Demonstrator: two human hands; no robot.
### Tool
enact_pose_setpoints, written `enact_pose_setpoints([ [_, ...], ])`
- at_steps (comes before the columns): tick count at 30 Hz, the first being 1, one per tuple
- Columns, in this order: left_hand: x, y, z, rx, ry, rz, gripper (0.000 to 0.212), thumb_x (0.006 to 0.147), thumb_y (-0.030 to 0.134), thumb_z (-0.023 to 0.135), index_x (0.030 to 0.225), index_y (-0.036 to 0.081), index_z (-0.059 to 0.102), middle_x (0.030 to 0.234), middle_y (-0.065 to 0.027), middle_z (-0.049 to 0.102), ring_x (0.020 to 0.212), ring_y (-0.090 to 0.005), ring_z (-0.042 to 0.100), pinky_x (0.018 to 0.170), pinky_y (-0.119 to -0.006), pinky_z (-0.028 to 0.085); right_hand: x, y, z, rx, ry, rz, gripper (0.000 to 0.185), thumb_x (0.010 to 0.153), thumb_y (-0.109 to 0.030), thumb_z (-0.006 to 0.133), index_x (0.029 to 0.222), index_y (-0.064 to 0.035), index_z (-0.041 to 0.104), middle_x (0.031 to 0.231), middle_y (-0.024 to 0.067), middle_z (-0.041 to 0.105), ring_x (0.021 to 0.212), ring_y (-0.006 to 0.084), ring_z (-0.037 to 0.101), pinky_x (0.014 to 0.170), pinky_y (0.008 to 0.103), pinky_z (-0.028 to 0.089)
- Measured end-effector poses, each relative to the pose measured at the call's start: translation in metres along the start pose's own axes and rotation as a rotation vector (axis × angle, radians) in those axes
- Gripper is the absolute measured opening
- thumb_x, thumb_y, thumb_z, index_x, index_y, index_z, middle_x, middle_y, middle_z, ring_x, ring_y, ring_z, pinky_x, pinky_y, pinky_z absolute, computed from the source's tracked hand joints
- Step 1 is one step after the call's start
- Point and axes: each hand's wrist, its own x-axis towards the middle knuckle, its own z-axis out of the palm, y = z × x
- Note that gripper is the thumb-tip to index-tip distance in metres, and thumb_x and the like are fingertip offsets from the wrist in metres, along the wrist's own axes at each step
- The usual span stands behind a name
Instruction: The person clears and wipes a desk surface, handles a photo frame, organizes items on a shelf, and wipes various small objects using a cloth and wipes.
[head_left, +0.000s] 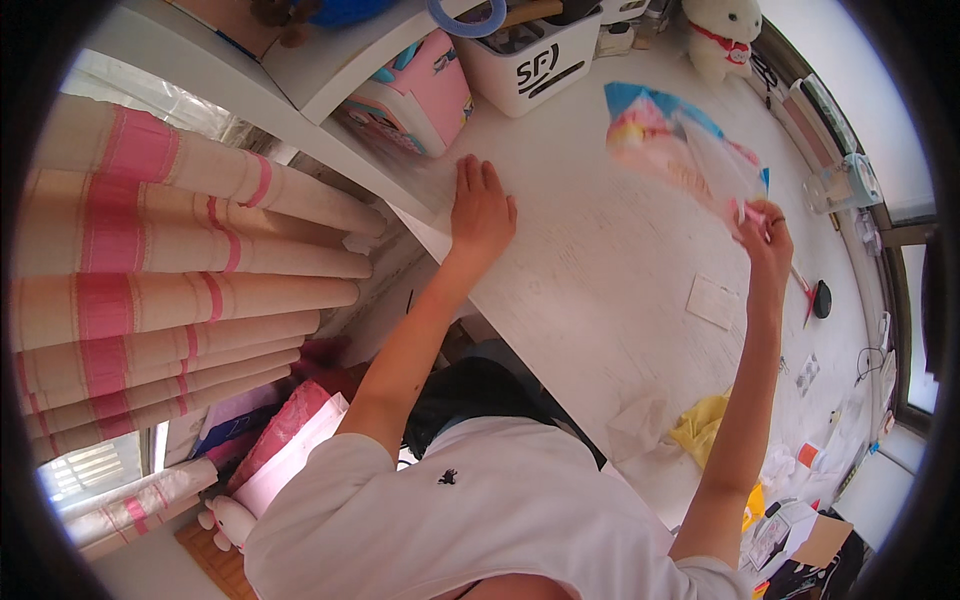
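My right hand (765, 229) grips one end of a colourful plastic bag (675, 142), blue-edged with pink and yellow print, which is blurred and stretches up and left above the white desk (577, 262). A small pink piece shows between the fingers; whether it belongs to the bag I cannot tell. At the desk's left part my left hand (484, 206) lies palm down with its fingers extended, holding nothing visible, just below a pink and white box (427, 97).
A white bin (525, 67) with a blue tape roll (466, 15) stands at the top, a plush toy (724, 37) right of it. A paper square (712, 301), black round case (822, 299), crumpled tissue (637, 427) and yellow bag (701, 427) lie on the desk. Curtains (180, 262) hang left.
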Motion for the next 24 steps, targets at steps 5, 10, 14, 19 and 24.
enact_pose_setpoints([
  [5, -0.057, 0.023, -0.043, -0.483, -0.291, 0.235, 0.033, 0.079, 0.010, 0.055, 0.110, -0.002, 0.053, 0.112, -0.0150, 0.054, 0.104, -0.0301, 0.053, 0.085, -0.037, 0.046, 0.065, 0.045, 0.025, -0.079, 0.030, -0.093, 0.025, 0.078, -0.017, 0.067, 0.099, -0.0062, 0.061, 0.082, 0.0042, 0.060, 0.075, 0.0108, 0.059, 0.062, 0.0222, 0.049],
  [10, -0.080, 0.024, -0.091, -0.927, -0.413, 0.236, 0.024, 0.077, 0.003, 0.059, 0.101, 0.005, 0.060, 0.095, -0.0113, 0.059, 0.090, -0.0287, 0.057, 0.078, -0.034, 0.046, 0.065, 0.039, 0.064, -0.171, -0.129, -0.087, 0.043, 0.080, -0.021, 0.066, 0.119, -0.0087, 0.052, 0.096, 0.0086, 0.061, 0.085, 0.0162, 0.059, 0.076, 0.0269, 0.046],
  [14, -0.077, 0.008, -0.099, -0.862, -0.438, -0.059, 0.015, 0.075, 0.003, 0.063, 0.090, 0.007, 0.063, 0.082, -0.0067, 0.058, 0.079, -0.0253, 0.056, 0.068, -0.032, 0.046, 0.025, 0.040, 0.030, -0.436, -0.087, -0.234, 0.039, 0.080, -0.022, 0.066, 0.115, -0.0084, 0.056, 0.107, 0.0111, 0.058, 0.093, 0.0213, 0.057, 0.079, 0.0309, 0.045],
  [19, -0.096, 0.032, -0.077, -0.754, -0.279, 0.216, 0.013, 0.071, 0.005, 0.069, 0.082, 0.006, 0.063, 0.080, -0.0052, 0.055, 0.069, -0.0196, 0.053, 0.062, -0.027, 0.044, -0.043, 0.036, -0.041, -0.448, -0.041, -0.154, 0.025, 0.082, -0.016, 0.062, 0.106, -0.0084, 0.061, 0.111, 0.0054, 0.058, 0.096, 0.0192, 0.056, 0.078, 0.0299, 0.045],
  [24, -0.097, 0.060, -0.065, -0.595, -0.398, 0.422, 0.021, 0.067, 0.012, 0.072, 0.085, 0.012, 0.062, 0.082, -0.0023, 0.053, 0.081, -0.0220, 0.050, 0.069, -0.031, 0.043, -0.105, 0.030, -0.075, -0.493, -0.005, -0.046, 0.020, 0.083, -0.011, 0.060, 0.102, -0.0075, 0.063, 0.111, 0.0052, 0.058, 0.098, 0.0173, 0.057, 0.080, 0.0288, 0.046],
])
